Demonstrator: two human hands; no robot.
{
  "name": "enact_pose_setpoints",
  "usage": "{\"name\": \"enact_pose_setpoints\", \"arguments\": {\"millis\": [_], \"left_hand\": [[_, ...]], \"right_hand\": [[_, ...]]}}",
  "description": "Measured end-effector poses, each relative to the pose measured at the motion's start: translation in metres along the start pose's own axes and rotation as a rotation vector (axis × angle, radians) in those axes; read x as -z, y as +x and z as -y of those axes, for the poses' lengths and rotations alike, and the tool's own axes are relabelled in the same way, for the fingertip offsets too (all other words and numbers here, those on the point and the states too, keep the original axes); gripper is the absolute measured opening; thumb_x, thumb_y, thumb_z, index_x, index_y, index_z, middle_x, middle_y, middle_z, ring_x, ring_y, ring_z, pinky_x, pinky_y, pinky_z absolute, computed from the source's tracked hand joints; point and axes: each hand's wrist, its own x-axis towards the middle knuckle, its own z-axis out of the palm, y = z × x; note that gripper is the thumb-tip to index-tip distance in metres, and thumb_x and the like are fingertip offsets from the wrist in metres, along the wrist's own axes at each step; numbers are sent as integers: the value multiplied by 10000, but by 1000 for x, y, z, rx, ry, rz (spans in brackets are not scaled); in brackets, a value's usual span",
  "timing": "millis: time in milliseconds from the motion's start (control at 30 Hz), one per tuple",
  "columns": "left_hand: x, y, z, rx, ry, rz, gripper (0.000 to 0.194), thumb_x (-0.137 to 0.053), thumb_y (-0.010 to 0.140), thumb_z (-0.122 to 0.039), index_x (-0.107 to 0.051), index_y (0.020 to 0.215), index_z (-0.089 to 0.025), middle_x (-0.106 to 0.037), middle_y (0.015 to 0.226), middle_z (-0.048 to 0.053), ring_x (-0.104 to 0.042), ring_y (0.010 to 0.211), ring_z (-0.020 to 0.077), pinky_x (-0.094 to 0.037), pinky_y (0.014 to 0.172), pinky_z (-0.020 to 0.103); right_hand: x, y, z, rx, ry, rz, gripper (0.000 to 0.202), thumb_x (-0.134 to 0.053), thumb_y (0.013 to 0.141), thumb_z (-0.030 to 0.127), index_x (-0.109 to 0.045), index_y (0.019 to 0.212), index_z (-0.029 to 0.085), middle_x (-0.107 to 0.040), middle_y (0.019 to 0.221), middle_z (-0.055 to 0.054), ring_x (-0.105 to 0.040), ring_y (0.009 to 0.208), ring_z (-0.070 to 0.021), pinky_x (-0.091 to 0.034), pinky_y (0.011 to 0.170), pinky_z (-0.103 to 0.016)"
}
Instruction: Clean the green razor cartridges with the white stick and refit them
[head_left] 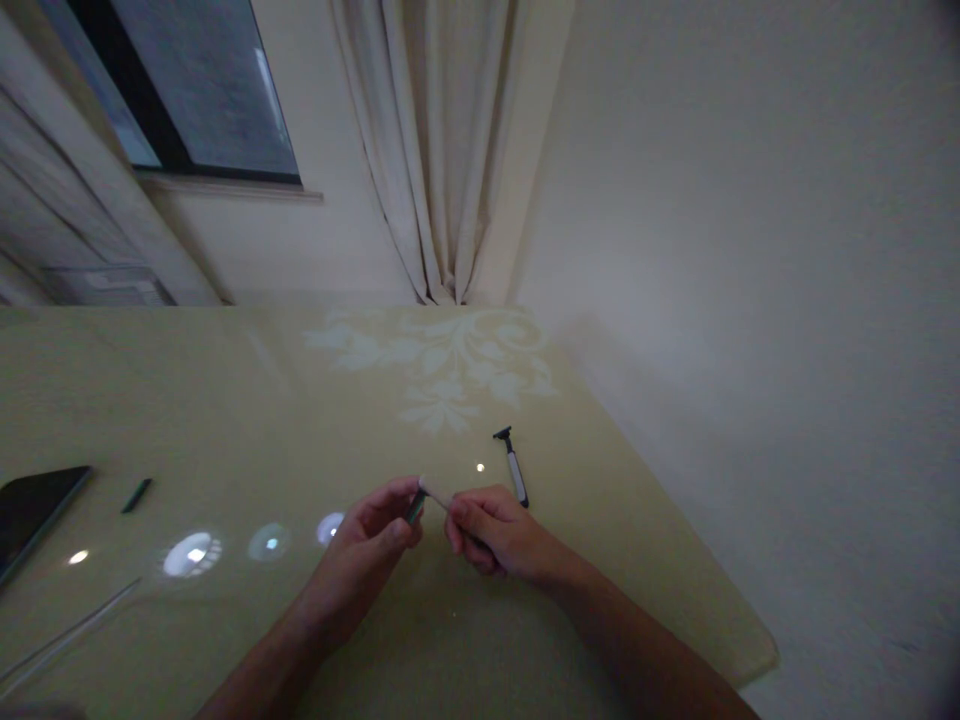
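My left hand pinches a small, narrow, dark green piece that looks like a razor cartridge; its exact kind is hard to make out. In my right hand, a cotton swab is held by its thin stick between thumb and fingers. The swab's white tip points left and meets the upper end of the dark piece, though whether it presses on it I cannot tell. Just beyond my right hand lies a razor with a black head and a grey-and-black handle.
Both hands are over a glossy yellowish table with a pale leaf pattern. To the left lie another small dark green piece, a dark flat device and a thin clear strip. A wall borders the right edge; a curtain hangs behind.
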Motion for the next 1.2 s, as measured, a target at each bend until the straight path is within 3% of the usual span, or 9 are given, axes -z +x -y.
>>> {"name": "enact_pose_setpoints", "arguments": {"millis": [367, 833, 1200], "left_hand": [[-1, -1, 2, 4, 13, 22, 514, -1010, 636, -472, -879, 1093, -274, -743, 928, 65, -578, 781, 167, -494, 721, 252], [0, -1, 2, -10, -13, 17, 546, -1023, 606, -483, -880, 1085, -263, -744, 923, 70, -580, 780, 162, -501, 732, 248], [-5, 0, -1, -7, -5, 8, 525, -1032, 582, -488, -887, 1044, -284, -777, 985, 75, -605, 840, 182, -497, 775, 268]], "right_hand": [[-4, -5, -2, -30, 1, 140, 612, -588, 996, 728, -635, 777, 159, -457, 503, 86, -370, 386, -59, -301, 388, -180], [-1, -1, -3, -23, 68, 9, 617, -611, 963, 759, -603, 760, 176, -424, 462, 104, -316, 356, -58, -279, 343, -174], [-2, -1, -4, -21, 77, 3, 606, -605, 976, 744, -595, 756, 180, -410, 464, 103, -309, 368, -62, -265, 351, -176]]}}
